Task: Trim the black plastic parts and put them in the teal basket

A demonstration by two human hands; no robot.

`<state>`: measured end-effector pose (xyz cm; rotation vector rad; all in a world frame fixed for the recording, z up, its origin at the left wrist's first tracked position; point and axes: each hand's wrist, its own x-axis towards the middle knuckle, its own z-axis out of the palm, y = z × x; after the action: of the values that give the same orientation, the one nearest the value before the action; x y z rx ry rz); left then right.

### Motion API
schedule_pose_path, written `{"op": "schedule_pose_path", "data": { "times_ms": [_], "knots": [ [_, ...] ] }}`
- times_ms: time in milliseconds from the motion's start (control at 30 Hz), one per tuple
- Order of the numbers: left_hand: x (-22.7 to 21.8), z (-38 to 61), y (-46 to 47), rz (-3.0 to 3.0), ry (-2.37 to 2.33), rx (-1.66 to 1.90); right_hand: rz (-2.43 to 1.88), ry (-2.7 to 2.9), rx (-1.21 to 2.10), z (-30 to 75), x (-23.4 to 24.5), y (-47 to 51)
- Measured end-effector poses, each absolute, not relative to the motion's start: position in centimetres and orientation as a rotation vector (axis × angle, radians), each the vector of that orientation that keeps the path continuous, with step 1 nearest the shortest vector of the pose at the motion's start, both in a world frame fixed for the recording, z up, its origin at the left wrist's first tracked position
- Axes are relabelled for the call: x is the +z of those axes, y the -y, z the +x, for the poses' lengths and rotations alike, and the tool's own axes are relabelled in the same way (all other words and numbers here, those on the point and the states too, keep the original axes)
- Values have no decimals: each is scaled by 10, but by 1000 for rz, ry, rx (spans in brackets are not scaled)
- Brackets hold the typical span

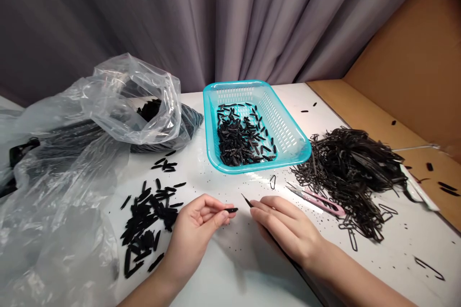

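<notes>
My left hand (196, 230) pinches a small flat black plastic piece (230, 210) between thumb and fingers, its tip pointing right. A few centimetres to its right, my right hand (288, 225) holds black pointed tweezers (247, 200), the tip aimed up-left toward the piece without touching it. Left of the left hand lies a loose pile of the same black pieces (147, 223) on the white table (230, 268). Beyond the hands stands a turquoise basket (288, 124) holding many black pieces.
A crumpled clear plastic bag (72, 153) with dark contents fills the left side. A tangle of black loop offcuts (349, 168) lies at the right, with pink snips (319, 199) beside it. Brown cardboard (406, 81) borders the right; a grey curtain hangs behind.
</notes>
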<state>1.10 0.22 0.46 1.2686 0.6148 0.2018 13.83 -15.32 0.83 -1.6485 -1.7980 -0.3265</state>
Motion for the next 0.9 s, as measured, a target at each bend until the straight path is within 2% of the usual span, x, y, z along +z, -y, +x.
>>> {"op": "schedule_pose_path", "data": {
  "times_ms": [233,600,900],
  "knots": [
    [7,10,-1,1297,-611,258,-1656,1695,-263,142,1,151],
    [13,8,0,1353,-627,364,-1841,1967,-333,132,11,147],
    [11,7,-4,1356,-652,396,-1802,1945,-364,135,10,148]
  ]
}}
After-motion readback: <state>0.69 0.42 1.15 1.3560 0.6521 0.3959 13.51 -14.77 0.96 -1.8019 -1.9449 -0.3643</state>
